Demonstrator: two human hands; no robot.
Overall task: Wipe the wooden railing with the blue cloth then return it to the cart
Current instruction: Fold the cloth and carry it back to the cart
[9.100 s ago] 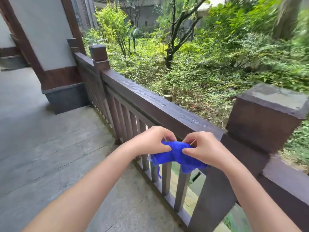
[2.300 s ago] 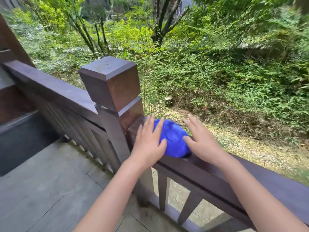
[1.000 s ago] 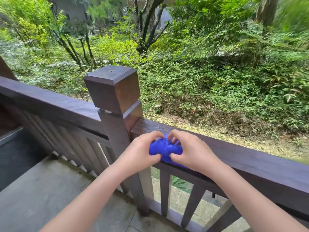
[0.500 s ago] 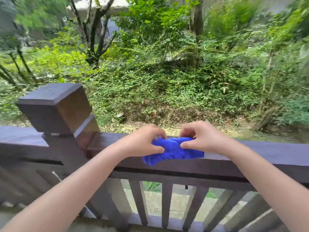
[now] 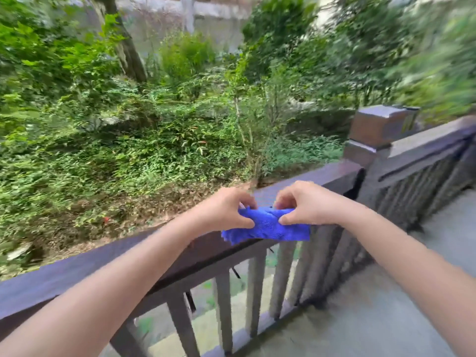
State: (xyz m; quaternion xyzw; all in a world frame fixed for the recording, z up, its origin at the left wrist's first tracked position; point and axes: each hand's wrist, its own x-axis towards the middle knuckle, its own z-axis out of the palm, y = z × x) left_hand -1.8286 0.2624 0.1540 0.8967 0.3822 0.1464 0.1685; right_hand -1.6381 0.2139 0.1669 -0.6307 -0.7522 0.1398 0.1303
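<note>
Two hands pinch nubbly blue cloth [image 5: 268, 226] | smooth wooden railing [image 5: 77, 274]

Left hand [image 5: 226, 210] and right hand [image 5: 306, 206] pinching a blue cloth [image 5: 268, 226] atop the wooden railing [image 5: 77, 274].

Two hands grip one blue cloth [image 5: 268, 226]: the left hand [image 5: 226, 210] and the right hand [image 5: 306, 204]. One wooden railing [image 5: 77, 274] runs beneath them, with one square post [image 5: 378, 127] to the right of the right hand. Below the hands about five balusters [image 5: 253, 287] can be counted (farther ones blur together).
</note>
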